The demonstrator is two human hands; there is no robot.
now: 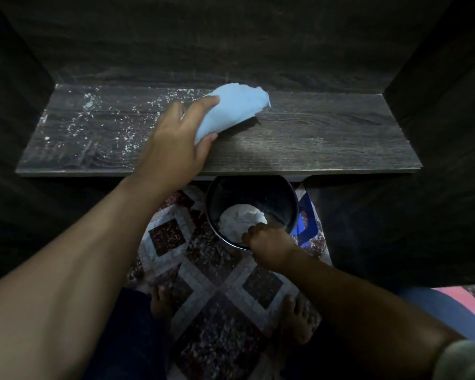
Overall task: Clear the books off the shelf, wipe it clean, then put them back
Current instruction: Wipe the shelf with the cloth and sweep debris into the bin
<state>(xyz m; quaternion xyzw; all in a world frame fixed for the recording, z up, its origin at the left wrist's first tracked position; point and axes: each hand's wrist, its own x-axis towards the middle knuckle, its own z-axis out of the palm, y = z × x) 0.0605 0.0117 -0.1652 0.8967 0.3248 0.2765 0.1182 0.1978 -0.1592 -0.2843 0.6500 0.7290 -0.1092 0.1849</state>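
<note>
Bucket under shelf edge, right hand gripping rim; left hand fingers clutch cloth beside white specks.

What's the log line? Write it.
step: wipe; left hand: grips blue cloth on shelf; right hand: grips bucket; white specks: shelf's left

Dark trousers, grey-green sleeve (bare feet)

Dark wooden shelf in view now: white crumbs scattered over its left half, and a crumpled blue cloth lying mid-shelf, near the back.
</note>
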